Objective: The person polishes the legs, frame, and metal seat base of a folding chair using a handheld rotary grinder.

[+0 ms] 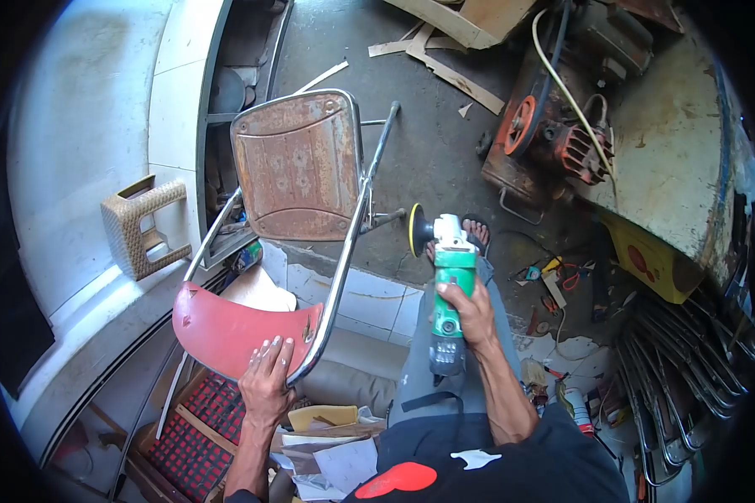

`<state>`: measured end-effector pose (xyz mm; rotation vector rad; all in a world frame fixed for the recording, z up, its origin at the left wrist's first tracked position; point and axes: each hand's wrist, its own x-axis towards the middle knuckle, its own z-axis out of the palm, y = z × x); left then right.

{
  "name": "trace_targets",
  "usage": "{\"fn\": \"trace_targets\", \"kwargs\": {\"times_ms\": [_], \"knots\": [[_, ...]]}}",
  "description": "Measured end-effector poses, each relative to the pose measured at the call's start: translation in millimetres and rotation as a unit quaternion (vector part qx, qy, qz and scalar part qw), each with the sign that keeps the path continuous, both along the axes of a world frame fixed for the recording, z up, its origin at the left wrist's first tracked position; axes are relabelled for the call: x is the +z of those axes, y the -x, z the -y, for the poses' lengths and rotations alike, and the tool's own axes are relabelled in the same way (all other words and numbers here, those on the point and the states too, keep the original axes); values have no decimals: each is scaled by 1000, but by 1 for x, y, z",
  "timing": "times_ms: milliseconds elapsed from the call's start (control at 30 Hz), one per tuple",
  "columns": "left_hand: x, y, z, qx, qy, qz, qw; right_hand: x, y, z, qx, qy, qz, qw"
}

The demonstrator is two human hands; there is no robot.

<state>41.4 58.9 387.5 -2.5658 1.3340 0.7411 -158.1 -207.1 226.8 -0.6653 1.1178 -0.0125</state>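
Observation:
A metal-framed chair with a rusty, worn seat pan (298, 163) and a red backrest (243, 329) leans in front of me. My left hand (267, 381) grips the backrest's near edge, fingers lying over the red surface; its thumb is mostly hidden. My right hand (468, 312) is wrapped round the green body of an angle grinder (455, 281). At the grinder's head, a yellow-edged disc pad (416, 230) stands on edge, to the right of the chair's tubular frame (344, 251) and apart from it.
An air compressor (554, 134) stands at upper right, near scattered wood strips (453, 71). Stacked chair frames (679, 377) fill the lower right. A woven-pattern stool (143, 226) lies at left. Pliers and cables (554, 272) lie on the floor by my feet.

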Motion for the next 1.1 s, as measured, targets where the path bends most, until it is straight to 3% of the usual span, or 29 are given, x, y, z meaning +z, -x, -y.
{"fn": "trace_targets", "kwargs": {"times_ms": [100, 133, 200, 400, 533, 633, 667, 767, 833, 1033, 1100], "knots": [[11, -1, 22, 6, -4, -15, 1000, 36, 27, 25, 34, 13, -22, 999], [15, -3, 29, 9, -1, -22, 1000, 41, 32, 29, 36, 79, 7, 996], [19, -12, 51, -10, 18, -22, 1000, 49, 48, 41, 43, 97, 3, 994], [44, -45, 108, -30, 9, -24, 999, 46, 59, 56, 27, 60, -13, 998], [71, -110, 159, -65, 4, -13, 998, 41, 41, 60, 20, 108, 13, 994], [105, -171, 232, -93, -47, 17, 994, 49, 10, 64, -9, 116, 4, 993], [107, -195, 252, -64, -42, 6, 997, 53, 0, 66, -42, 65, 24, 997], [113, -252, 303, -5, -5, -72, 997, 50, -30, 71, -36, 105, 39, 993], [119, -270, 334, -13, -29, -57, 998, 51, -61, 76, -55, 103, 37, 993], [118, -303, 360, -28, -2, -75, 997, 66, -185, 110, -35, 277, 108, 954], [117, -306, 364, -11, -11, -75, 997, 98, -220, 125, -10, 310, 127, 942]]}}
